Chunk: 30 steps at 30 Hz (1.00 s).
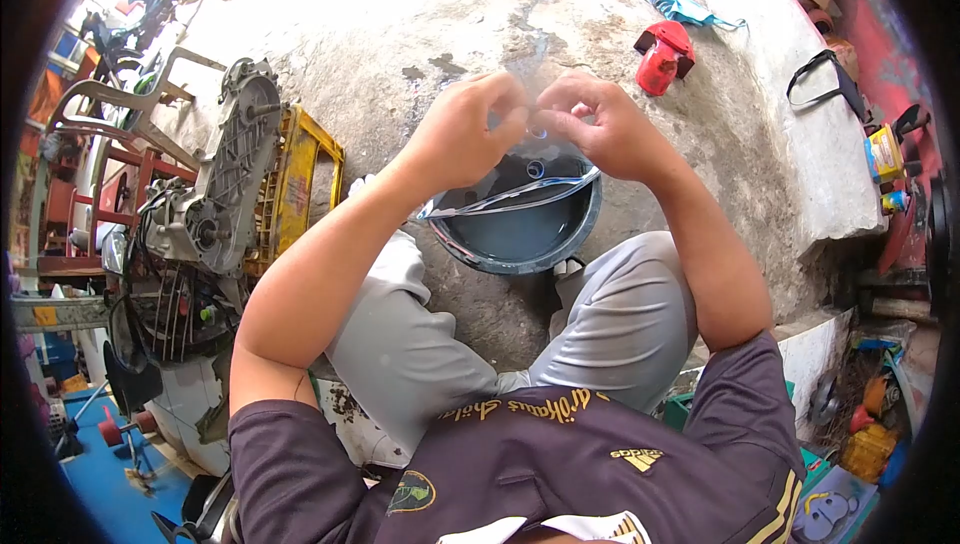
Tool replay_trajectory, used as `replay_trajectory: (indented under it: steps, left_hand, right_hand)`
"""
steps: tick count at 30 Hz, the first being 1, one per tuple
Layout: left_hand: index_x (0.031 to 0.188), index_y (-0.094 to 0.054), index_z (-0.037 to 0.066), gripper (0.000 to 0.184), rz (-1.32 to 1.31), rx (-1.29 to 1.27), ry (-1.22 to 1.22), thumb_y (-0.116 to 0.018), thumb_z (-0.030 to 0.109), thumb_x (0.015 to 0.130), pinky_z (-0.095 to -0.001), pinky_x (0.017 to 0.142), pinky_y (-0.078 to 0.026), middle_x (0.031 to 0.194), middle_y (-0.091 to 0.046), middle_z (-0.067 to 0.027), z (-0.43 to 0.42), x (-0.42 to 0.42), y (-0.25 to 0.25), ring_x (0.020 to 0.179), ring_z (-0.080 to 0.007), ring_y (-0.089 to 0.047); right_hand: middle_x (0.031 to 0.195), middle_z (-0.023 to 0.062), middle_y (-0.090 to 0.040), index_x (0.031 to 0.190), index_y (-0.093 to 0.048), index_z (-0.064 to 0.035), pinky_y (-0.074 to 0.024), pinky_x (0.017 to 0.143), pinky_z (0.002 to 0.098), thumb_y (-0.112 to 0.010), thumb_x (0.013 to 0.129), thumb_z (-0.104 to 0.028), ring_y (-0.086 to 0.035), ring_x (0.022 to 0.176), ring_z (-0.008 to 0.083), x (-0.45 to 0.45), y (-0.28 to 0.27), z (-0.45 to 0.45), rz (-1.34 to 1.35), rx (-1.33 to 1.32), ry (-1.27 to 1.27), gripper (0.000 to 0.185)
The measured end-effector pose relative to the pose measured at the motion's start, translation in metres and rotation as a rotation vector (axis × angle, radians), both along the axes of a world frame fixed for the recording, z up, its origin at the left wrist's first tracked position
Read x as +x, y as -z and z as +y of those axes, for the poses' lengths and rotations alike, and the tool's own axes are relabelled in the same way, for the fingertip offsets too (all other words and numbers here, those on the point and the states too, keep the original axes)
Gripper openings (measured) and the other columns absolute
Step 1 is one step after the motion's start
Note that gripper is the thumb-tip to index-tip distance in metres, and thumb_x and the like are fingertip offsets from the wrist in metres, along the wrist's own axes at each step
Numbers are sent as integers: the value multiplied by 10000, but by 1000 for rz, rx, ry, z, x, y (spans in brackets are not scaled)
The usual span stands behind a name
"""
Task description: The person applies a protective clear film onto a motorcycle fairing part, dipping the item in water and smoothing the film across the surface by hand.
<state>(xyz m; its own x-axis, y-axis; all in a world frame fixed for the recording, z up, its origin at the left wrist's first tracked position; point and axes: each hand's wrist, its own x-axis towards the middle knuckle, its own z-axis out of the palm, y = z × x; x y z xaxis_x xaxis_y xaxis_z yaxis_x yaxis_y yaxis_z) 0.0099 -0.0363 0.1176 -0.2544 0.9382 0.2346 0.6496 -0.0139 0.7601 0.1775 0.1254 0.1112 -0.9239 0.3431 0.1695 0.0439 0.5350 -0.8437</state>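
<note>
Both hands are raised close together above a dark round basin (520, 267) that stands on the floor between the knees. My left hand (468, 129) has its fingers curled and pinched, and what they hold is too small and blurred to name. My right hand (605, 124) is bent the same way, thumb and fingers drawn together, its hold equally unclear. Liquid fills part of the basin. A thin whitish strip or tube (500, 204) lies across the basin's rim below the hands.
At the left stand a metal engine casing (235, 164), a yellow crate (295, 184) and a wooden chair (100, 109). A red object (662, 59) and a blue cloth (680, 4) lie on the floor ahead. A white ledge (810, 144) runs along the right.
</note>
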Motion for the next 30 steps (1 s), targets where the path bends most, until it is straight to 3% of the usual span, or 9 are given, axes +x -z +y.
replay_trajectory:
  steps: [6, 12, 19, 22, 24, 25, 27, 29, 30]
  left_hand:
    - [1086, -735, 15, 215, -31, -86, -20, -695, 162, 934, -377, 961, -525, 1002, -754, -134, 1, -3, 0, 997, -234, -701]
    - [1011, -749, -9, 196, 18, -61, -17, -724, 151, 901, -375, 925, -540, 973, -758, -136, 1, -6, 3, 950, -231, -714]
    - [1005, -744, -14, 197, 10, -98, -22, -723, 144, 889, -371, 917, -537, 945, -747, -127, 0, -9, 7, 938, -216, -703]
    - [1055, -756, 15, 241, 8, -157, -8, -759, 203, 905, -371, 917, -536, 940, -748, -95, 4, -19, 21, 936, -185, -691]
    - [1116, -772, 64, 377, -75, -176, -10, -829, 339, 865, -382, 799, -562, 959, -738, -91, 5, -24, 31, 894, -190, -674]
    - [1291, -722, 89, 558, -74, -277, -7, -827, 457, 886, -387, 827, -568, 1051, -733, -99, 2, -28, 30, 960, -196, -678]
    - [1357, -680, 90, 629, -98, -311, -37, -818, 487, 888, -385, 848, -570, 1076, -727, -113, 0, -38, 39, 979, -206, -682]
    - [1494, -576, 92, 796, -82, -344, -87, -790, 568, 893, -383, 907, -572, 1154, -718, -155, -3, -49, 52, 1044, -237, -694]
    - [1494, -576, 92, 796, -79, -350, -87, -790, 568, 893, -383, 907, -572, 1154, -718, -155, -6, -53, 55, 1044, -237, -694]
  right_hand:
    - [876, 102, -716, 1091, -744, -13, -538, 758, 347, -753, 965, -242, -647, 786, 178, 2, 2, 3, -32, 12, 18, 262]
    - [858, 117, -724, 1102, -746, -20, -535, 735, 358, -759, 957, -273, -644, 770, 182, -1, 9, 1, -52, -13, 25, 291]
    - [736, 103, -679, 1083, -757, -34, -497, 674, 366, -751, 957, -298, -594, 684, 173, -3, 10, 3, -149, 9, 24, 292]
    - [716, 94, -658, 1073, -762, -41, -489, 664, 364, -749, 954, -302, -580, 666, 173, -5, 17, 6, -175, 8, 14, 287]
    - [711, 87, -650, 1069, -763, -45, -489, 663, 363, -747, 953, -307, -578, 661, 175, -4, 21, 11, -174, 9, 11, 287]
    - [721, 82, -658, 1065, -766, -48, -492, 664, 368, -748, 949, -315, -588, 664, 182, -4, 22, 15, -206, 45, 37, 292]
    - [783, 58, -717, 1044, -769, -46, -498, 676, 346, -744, 934, -323, -619, 709, 145, -2, 24, 26, -259, 124, 100, 299]
    - [780, 62, -714, 1043, -772, -54, -500, 675, 349, -745, 934, -321, -623, 702, 155, 2, 31, 39, -257, 186, 176, 290]
    - [778, 66, -711, 1042, -774, -61, -502, 674, 353, -745, 933, -319, -627, 696, 164, 3, 34, 43, -256, 258, 247, 281]
